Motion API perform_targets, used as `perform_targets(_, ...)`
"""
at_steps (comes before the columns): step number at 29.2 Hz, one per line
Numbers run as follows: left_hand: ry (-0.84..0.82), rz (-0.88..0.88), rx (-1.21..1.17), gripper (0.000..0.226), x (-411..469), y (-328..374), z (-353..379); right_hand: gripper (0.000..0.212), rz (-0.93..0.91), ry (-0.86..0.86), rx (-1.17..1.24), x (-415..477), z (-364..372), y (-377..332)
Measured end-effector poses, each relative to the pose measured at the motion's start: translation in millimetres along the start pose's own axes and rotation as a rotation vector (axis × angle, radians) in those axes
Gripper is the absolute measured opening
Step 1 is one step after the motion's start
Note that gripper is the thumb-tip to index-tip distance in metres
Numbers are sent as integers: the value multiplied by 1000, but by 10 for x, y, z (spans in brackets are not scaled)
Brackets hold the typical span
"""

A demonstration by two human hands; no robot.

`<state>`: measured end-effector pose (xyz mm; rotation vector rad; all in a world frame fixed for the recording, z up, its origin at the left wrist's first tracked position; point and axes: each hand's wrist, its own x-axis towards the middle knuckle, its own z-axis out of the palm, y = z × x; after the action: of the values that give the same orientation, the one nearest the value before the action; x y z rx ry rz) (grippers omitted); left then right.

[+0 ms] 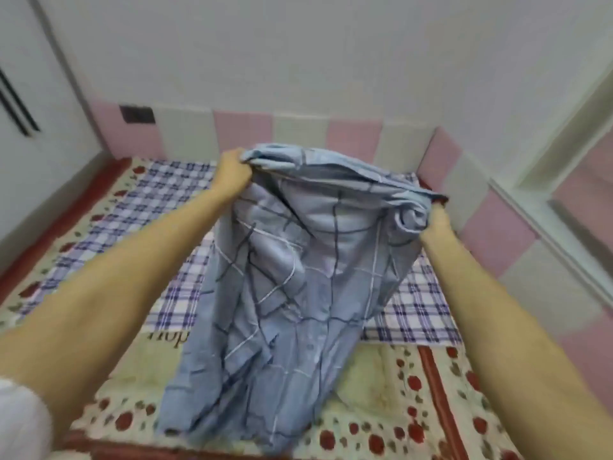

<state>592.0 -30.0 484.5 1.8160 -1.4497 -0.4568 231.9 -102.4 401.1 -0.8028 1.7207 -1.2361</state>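
My forearms run out from the bottom corners, with a white sleeve (20, 423) at the left one. Both hands hold the cloth (292, 277). The left hand (232, 171) has its fingers curled round a bunched corner of the top edge. The right hand (438, 224) grips the other end, its fingers mostly buried in folds.

The top edge slopes between them, with the left end higher in view and the right end lower. From it the cloth hangs down and towards me along its long axis. Its bottom hem trails on the bed (381, 393), over a plaid sheet (172, 180). The cloth is light blue with a dark and white grid, and crumpled. I judge the next move needs the hands drawn apart to pull that edge taut.
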Motion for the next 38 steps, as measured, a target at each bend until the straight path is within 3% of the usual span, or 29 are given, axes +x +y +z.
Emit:
perform_targets(2, 309, 123, -270, 33, 558, 595, -464, 47, -132, 179, 381, -570, 68, -1456)
perform_targets(4, 600, 308, -404, 36, 935, 1210, -1017, 34, -475, 238, 551, -867, 53, -2483)
perform_targets(5, 669, 390, -427, 34, 1009, 1441, -1259, 26, -655, 228, 603, -1111, 30, -2833)
perform_targets(7, 718, 438, -383, 32, 1056, 1654, -1490, 25, -834, 231, 663, -1281, -78, -3231)
perform_targets(9, 743, 451, -256, 30, 1125, 1566, -1512, 32, -888, 315, 650, -1414, -164, -3290)
perform_targets(15, 465, 575, 29, 29, 987, 996, -923, 29, -711, 530, 618, -1197, -243, -2269)
perform_targets(18, 223, 696, 254, 22, 830, 568, -395, 25, -560, 604, 566, -1072, -305, -1474)
perform_targets(21, -20, 770, 463, 23, 696, 26, 222, 26, -407, 691, 329, -842, -318, -547)
perform_targets(25, -300, 782, 624, 19, 415, -601, 764, 28, -202, 635, -27, -745, -392, 403)
perform_targets(28, -502, 654, 741, 15, 27, -1173, 1126, 33, -117, 407, -357, -806, -485, 1151)
perform_targets(30, -707, 566, 851, 13, -454, -1624, 1325, 36, -25, 158, -598, -994, -576, 1757)
perform_targets(34, -891, 461, 1119, 24, -1058, -2198, 1427, 32, 166, -327, -943, -1138, -853, 2430)
perform_targets(38, -996, 495, 1266, 36, -1352, -2527, 1388, 70, 144, -427, -1254, -1253, -952, 2749)
